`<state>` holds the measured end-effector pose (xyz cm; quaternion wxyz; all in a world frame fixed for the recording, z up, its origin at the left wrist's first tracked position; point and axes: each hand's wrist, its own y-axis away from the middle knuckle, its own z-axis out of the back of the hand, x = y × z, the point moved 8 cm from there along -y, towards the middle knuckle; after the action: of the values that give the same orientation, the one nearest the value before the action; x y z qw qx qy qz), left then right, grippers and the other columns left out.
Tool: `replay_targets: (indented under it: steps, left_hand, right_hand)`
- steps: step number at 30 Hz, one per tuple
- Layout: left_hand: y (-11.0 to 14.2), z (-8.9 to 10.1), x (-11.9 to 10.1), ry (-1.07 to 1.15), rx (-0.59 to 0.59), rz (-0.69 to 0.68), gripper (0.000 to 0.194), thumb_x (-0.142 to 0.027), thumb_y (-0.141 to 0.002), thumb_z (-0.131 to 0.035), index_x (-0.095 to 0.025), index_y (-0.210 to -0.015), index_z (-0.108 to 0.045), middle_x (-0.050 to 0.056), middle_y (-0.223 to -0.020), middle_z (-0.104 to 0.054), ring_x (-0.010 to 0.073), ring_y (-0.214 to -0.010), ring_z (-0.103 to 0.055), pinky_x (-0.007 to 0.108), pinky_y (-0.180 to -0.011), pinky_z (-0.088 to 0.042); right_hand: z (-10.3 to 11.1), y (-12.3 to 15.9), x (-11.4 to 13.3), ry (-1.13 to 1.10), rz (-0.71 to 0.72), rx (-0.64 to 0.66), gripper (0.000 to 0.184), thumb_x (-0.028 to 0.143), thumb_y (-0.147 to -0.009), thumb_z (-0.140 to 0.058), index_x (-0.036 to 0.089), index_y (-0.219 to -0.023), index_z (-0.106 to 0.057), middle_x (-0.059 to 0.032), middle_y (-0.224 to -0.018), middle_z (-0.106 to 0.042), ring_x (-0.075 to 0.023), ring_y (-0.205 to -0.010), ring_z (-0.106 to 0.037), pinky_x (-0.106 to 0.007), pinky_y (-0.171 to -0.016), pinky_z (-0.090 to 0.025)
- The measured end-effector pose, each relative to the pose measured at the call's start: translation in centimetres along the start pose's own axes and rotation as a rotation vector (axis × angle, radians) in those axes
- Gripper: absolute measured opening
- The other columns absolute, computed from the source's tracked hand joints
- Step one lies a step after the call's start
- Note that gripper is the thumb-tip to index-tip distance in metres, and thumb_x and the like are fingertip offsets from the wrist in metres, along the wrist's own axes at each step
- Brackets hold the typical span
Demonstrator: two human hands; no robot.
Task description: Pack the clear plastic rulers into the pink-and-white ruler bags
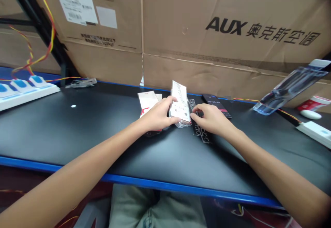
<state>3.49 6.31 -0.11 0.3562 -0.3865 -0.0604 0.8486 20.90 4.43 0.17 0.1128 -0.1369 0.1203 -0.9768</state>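
A white printed packet (179,98) in clear plastic, marked with a "4", stands tilted over the black table. My left hand (159,113) grips it from the left, thumb at the lower edge and fingers behind and along the side. At the packet's right edge, the thumb and forefinger of my right hand (213,118) are pinched together, touching it. Beneath the right hand lie black strips with pale patterns (205,136). A white and red card (147,98) lies partly hidden behind my left hand.
A phone (218,105) showing a timer lies behind my right hand. A clear plastic case (289,86) leans at the right near a white power strip (317,133). Another power strip (33,95) with plugs is at the left. A large cardboard box (168,31) walls the back.
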Motion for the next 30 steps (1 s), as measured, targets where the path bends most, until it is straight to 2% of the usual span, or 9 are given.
replay_targets:
  steps: [5, 10, 14, 17, 20, 23, 26, 30]
  left_hand:
    - [0.0, 0.4, -0.7, -0.027, -0.037, -0.071, 0.053, -0.031, -0.079, -0.073, -0.021, -0.126, -0.050, 0.010, -0.127, -0.059, 0.0276, -0.116, -0.056, 0.043, -0.098, -0.046]
    - [-0.1, 0.7, -1.6, -0.076, -0.087, -0.125, 0.047, -0.028, -0.079, -0.072, -0.019, -0.121, -0.052, 0.011, -0.123, -0.057, 0.0270, -0.116, -0.056, 0.041, -0.100, -0.045]
    - [0.0, -0.1, -0.6, -0.158, 0.006, -0.045, 0.046, -0.043, -0.082, -0.069, -0.019, -0.119, -0.055, 0.011, -0.120, -0.058, 0.0285, -0.112, -0.057, 0.042, -0.095, -0.046]
    - [0.2, -0.5, 0.0, -0.211, 0.078, -0.009, 0.044, -0.052, -0.086, -0.062, -0.019, -0.115, -0.059, 0.011, -0.113, -0.059, 0.0282, -0.103, -0.058, 0.042, -0.089, -0.047]
    - [0.1, 0.0, -0.5, -0.213, 0.073, -0.056, 0.035, -0.048, -0.089, -0.057, -0.019, -0.109, -0.061, 0.009, -0.104, -0.062, 0.0251, -0.094, -0.060, 0.038, -0.084, -0.047]
    - [-0.2, 1.4, -0.8, -0.255, 0.031, -0.071, 0.025, -0.040, -0.090, -0.054, -0.019, -0.102, -0.063, 0.008, -0.101, -0.064, 0.0240, -0.095, -0.060, 0.037, -0.086, -0.047]
    - [-0.3, 3.2, 0.6, -0.437, 0.016, 0.082, 0.026, -0.037, -0.088, -0.053, -0.020, -0.105, -0.062, 0.009, -0.108, -0.064, 0.0267, -0.102, -0.061, 0.038, -0.089, -0.047]
    - [0.6, 6.2, 4.1, -0.746, 0.045, 0.470, 0.051, -0.053, -0.086, -0.052, -0.016, -0.121, -0.056, 0.020, -0.120, -0.062, 0.0396, -0.108, -0.062, 0.047, -0.088, -0.048]
  right_hand:
    - [-0.4, -0.1, -0.3, 0.001, 0.032, 0.025, 0.015, 0.029, -0.084, -0.058, 0.018, -0.088, -0.069, -0.0086, -0.093, -0.069, -0.0226, -0.085, -0.064, -0.032, -0.075, -0.045]
    - [-0.3, -0.3, -0.5, -0.064, 0.024, -0.015, 0.020, 0.032, -0.081, -0.063, 0.017, -0.094, -0.068, -0.0104, -0.100, -0.069, -0.0235, -0.088, -0.065, -0.033, -0.075, -0.048]
    - [0.4, -0.4, -0.8, -0.113, -0.009, -0.067, 0.026, 0.033, -0.074, -0.069, 0.016, -0.094, -0.067, -0.0107, -0.101, -0.069, -0.0226, -0.082, -0.066, -0.033, -0.071, -0.051]
    - [0.9, -0.4, -1.2, -0.172, -0.061, -0.080, 0.029, 0.025, -0.069, -0.070, 0.016, -0.096, -0.066, -0.0092, -0.101, -0.069, -0.0204, -0.076, -0.068, -0.031, -0.066, -0.051]
    - [1.5, -0.3, -1.5, -0.238, -0.104, -0.116, 0.028, 0.016, -0.069, -0.065, 0.017, -0.097, -0.066, -0.0072, -0.099, -0.069, -0.0176, -0.068, -0.067, -0.030, -0.063, -0.052]
    - [2.8, -0.1, -1.1, -0.310, -0.073, -0.225, 0.026, 0.012, -0.070, -0.059, 0.017, -0.095, -0.064, -0.0075, -0.105, -0.066, -0.0150, -0.064, -0.066, -0.030, -0.062, -0.052]
    - [3.7, 0.3, -0.2, -0.416, -0.017, -0.327, 0.027, 0.012, -0.073, -0.057, 0.019, -0.099, -0.061, -0.0090, -0.117, -0.058, -0.0138, -0.067, -0.066, -0.028, -0.058, -0.053]
    - [4.0, 0.9, 1.4, -0.549, 0.067, -0.370, 0.026, 0.016, -0.079, -0.059, 0.021, -0.105, -0.058, -0.0101, -0.127, -0.050, -0.0152, -0.079, -0.066, -0.027, -0.060, -0.057]
